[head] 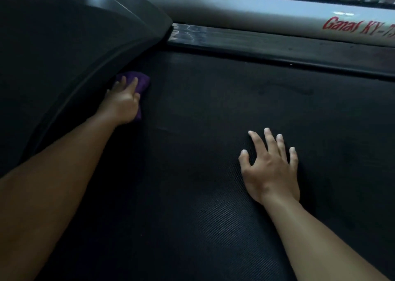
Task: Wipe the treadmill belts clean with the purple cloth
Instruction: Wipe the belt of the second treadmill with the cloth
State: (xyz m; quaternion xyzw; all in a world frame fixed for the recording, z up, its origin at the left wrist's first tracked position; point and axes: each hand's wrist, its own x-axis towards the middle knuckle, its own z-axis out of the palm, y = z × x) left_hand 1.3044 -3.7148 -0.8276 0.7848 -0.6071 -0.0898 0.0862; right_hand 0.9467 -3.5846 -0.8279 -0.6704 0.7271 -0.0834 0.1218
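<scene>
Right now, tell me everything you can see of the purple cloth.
The purple cloth is a soft-looking rag, bunched rather than spread flat. It lies on the black textured treadmill belt, close against the curved dark cover. The left hand lies over its top and presses on it. Purple shows ahead of the hand and beside the palm.

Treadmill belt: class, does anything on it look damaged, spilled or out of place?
Nothing looks torn or spilled. One faint dark streak crosses the belt near the far side rail; it may be grime or damp, hard to tell. The left hand presses the purple cloth down beside the front cover.
</scene>
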